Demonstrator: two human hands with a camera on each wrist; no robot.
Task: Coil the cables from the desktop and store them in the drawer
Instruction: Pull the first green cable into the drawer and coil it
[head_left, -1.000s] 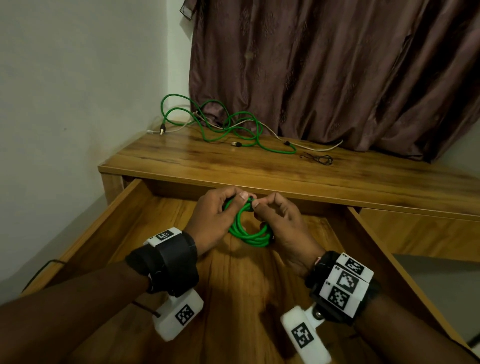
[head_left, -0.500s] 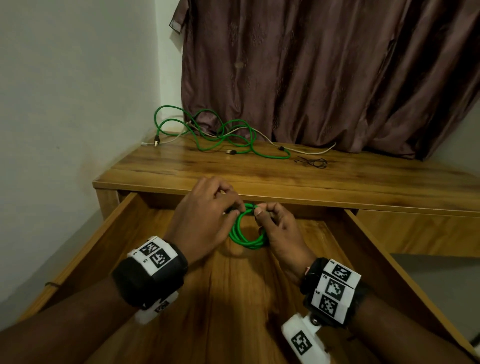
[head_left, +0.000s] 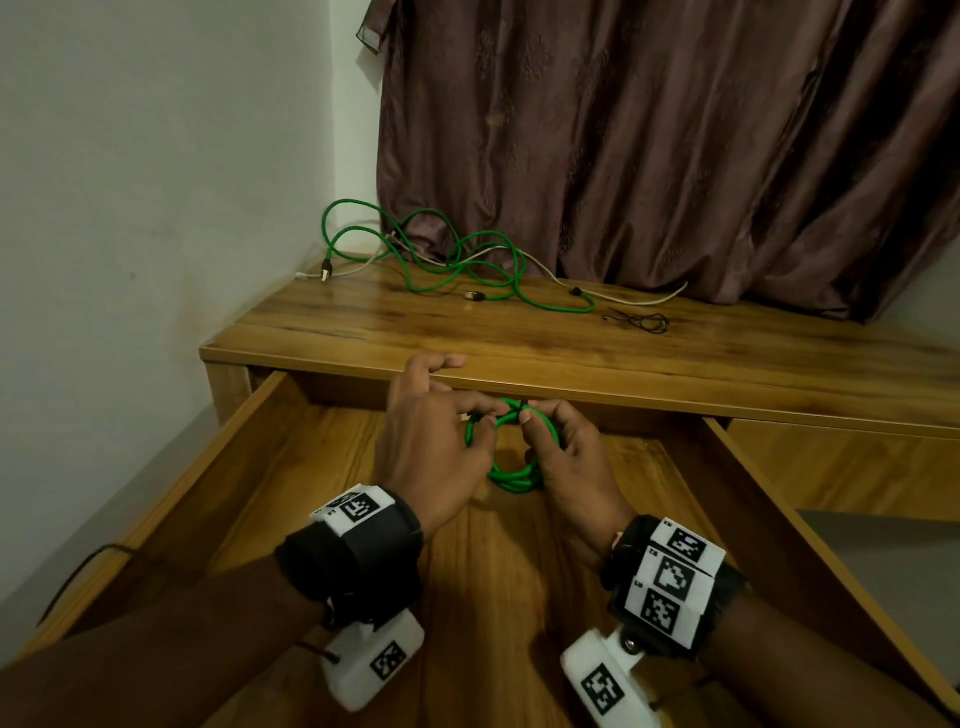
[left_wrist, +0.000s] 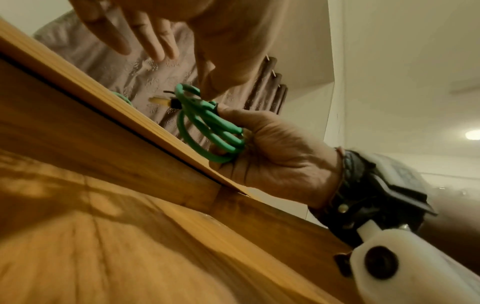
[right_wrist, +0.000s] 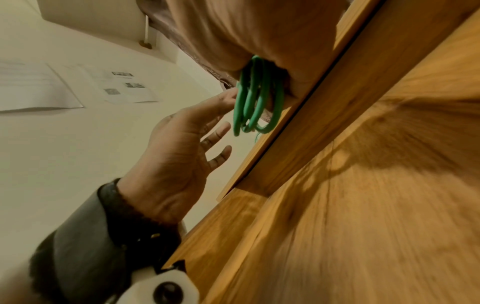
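Note:
A coiled green cable hangs between both hands over the open wooden drawer. My left hand pinches the top of the coil with thumb and index finger, and its other fingers are spread toward the desk edge. My right hand grips the coil's right side, fingers curled round the loops. The left wrist view shows the coil in the right hand, a connector sticking out at its top. Seen from the right wrist, the loops hang below the right hand.
On the desktop at the back lie a loose green cable, a white cable and a thin black cord. A brown curtain hangs behind. A wall is close on the left.
The hands and coil have shifted a little toward the desk edge. The left hand's outer fingers have spread out, while thumb and index finger stay on the coil. The right hand keeps its grip.

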